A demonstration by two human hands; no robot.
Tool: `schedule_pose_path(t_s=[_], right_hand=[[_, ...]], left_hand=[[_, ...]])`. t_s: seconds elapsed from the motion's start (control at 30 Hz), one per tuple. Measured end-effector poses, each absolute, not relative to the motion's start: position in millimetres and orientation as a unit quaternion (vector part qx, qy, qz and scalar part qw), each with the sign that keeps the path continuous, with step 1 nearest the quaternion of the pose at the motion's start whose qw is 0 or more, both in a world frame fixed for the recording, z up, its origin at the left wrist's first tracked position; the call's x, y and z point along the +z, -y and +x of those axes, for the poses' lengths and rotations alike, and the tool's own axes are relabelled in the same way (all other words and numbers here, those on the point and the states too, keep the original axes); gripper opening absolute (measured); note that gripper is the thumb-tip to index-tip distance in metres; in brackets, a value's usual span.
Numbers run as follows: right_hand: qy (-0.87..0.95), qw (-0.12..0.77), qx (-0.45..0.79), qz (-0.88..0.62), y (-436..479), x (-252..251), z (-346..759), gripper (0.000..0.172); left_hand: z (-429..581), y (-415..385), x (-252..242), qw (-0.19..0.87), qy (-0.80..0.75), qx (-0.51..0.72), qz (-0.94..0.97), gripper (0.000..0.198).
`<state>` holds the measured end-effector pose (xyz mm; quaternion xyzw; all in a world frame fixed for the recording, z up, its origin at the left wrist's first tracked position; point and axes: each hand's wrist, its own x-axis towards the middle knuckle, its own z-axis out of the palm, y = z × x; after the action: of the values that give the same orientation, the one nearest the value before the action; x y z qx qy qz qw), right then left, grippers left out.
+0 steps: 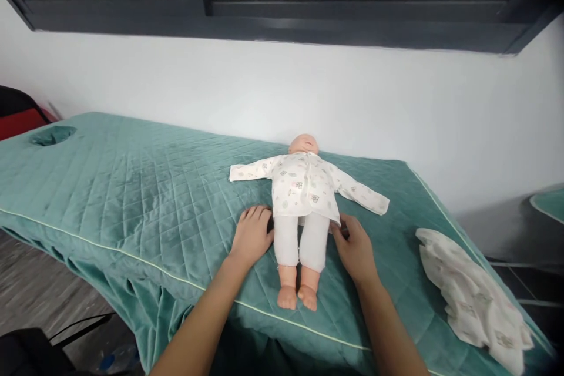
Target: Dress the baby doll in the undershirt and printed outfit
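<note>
A baby doll (pixel 304 144) lies on its back on a green quilted bed cover, its head toward the wall and its bare feet toward me. It wears a white printed baby shirt (pixel 304 185), unfolded to both sides at the sleeves. White fabric covers the legs (pixel 286 241) down to the shins. My left hand (pixel 252 232) rests beside the hip on the left, thumb and fingers apart, fingertips close to the shirt's edge. On the other side, my right hand (pixel 353 244) pinches the lower corner of the shirt between thumb and fingers.
A crumpled white printed cloth (pixel 476 299) lies near the right end of the bed (pixel 145 200). The bed has a face hole (pixel 53 135) at far left. Behind it stand a white wall (pixel 176 82) and a dark-framed window (pixel 282 17). A bottle (pixel 118 359) is on the floor.
</note>
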<state>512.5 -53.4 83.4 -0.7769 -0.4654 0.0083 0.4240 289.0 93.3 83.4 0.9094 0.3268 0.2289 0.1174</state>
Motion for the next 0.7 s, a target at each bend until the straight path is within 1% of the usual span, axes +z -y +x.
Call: schedule_pose_path(t_s=[0.1,0.33,0.47,0.63,0.7], right_hand=[[0.456,0.416,0.012,-0.786,53.9,83.8,512.4,0.027],[0.392,0.439,0.006,-0.809,56.5,87.6,510.5,0.030],[0.352,0.444,0.000,-0.824,58.6,88.3,510.7,0.028],[0.377,0.437,-0.007,-0.817,58.9,82.2,514.3,0.021],[0.406,0.447,-0.021,-0.797,57.4,79.9,514.4,0.027]], left_hand=[[287.7,-95.6,81.8,0.124,-0.336,0.238,0.903,0.014],[284.1,-101.6,74.4,0.157,-0.391,0.300,0.856,0.016],[282.1,-103.4,71.7,0.165,-0.419,0.319,0.834,0.018],[284.1,-104.2,70.4,0.147,-0.433,0.316,0.831,0.016],[285.8,-103.1,70.2,0.140,-0.426,0.330,0.831,0.010]])
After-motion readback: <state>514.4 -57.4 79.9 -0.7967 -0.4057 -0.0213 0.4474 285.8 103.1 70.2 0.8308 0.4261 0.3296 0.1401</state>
